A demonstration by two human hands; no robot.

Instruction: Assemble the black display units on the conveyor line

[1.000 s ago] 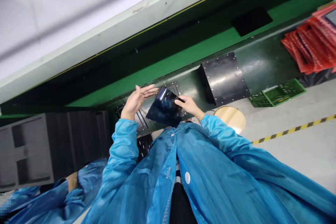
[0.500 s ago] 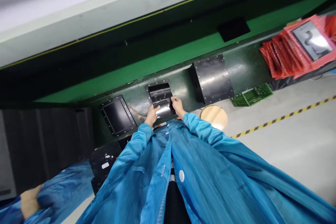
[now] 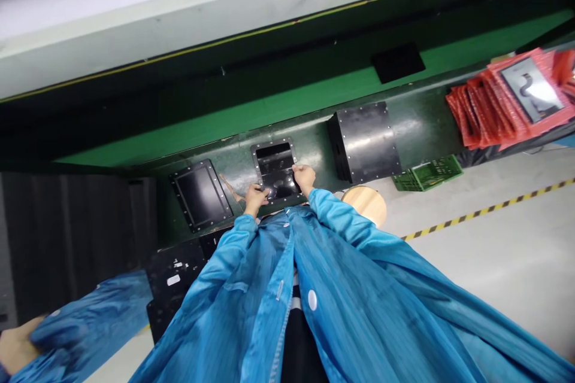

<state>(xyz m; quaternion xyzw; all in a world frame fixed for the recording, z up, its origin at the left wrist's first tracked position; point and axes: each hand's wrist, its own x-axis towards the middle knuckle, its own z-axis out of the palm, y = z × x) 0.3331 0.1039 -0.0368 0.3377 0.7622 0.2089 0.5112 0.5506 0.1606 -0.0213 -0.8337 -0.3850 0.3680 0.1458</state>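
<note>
A glossy black panel [image 3: 279,182] lies within a black frame [image 3: 293,145] with studs along its border, on the dark green bench in front of me. My left hand [image 3: 256,198] has its fingers closed at the panel's lower left edge. On the opposite side, my right hand [image 3: 304,178] pinches the panel's right edge between thumb and finger. Part of each edge is hidden by my fingers. To the left sits a similar framed black panel [image 3: 202,192], and a stack of black plates [image 3: 369,140] with studded edges stands to the right.
Red bubble-wrap pouches [image 3: 489,105] are piled at the right, a grey-screened panel [image 3: 532,87] on top. Below the bench are a green crate [image 3: 431,175] and a round wooden stool [image 3: 366,203]. A dark flat panel [image 3: 398,63] lies farther back. Another person's blue sleeve [image 3: 94,323] shows lower left.
The glossy panel has gone from tilted over the frame's near edge to lying flatter inside it. My left hand has shifted slightly left and down. The co-worker's arm has moved left.
</note>
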